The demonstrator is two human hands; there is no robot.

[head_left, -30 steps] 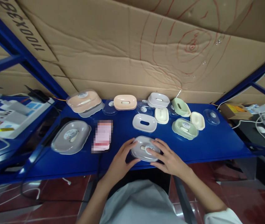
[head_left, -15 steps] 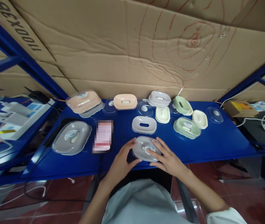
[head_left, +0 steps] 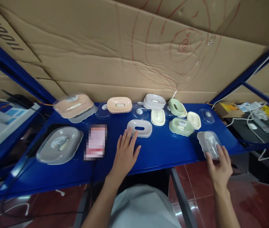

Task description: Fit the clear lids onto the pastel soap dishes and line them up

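My right hand [head_left: 220, 163] grips a grey soap dish with a clear lid [head_left: 209, 144] by its near end, at the right end of the blue table. The thumb and fingers lie on either side of that end. My left hand [head_left: 126, 152] is stretched out with its fingers spread, holding nothing. Its fingertips reach the near left edge of an uncovered grey soap dish [head_left: 146, 129] with an oval slot; whether they touch it I cannot tell. A light green lidded soap dish [head_left: 181, 126] stands between the hands, farther back.
At the left lie a large grey lidded dish [head_left: 60, 145] and a phone [head_left: 95, 142]. A peach lidded dish [head_left: 74, 105], a peach tray [head_left: 119, 104], cream inserts [head_left: 158, 117] and clear lids [head_left: 206, 116] line the back. Cardboard [head_left: 89, 47] walls the rear.
My right hand has carried the lidded grey dish from the front middle to the table's right end. My left hand has let go of it and reached forward to the uncovered grey dish.
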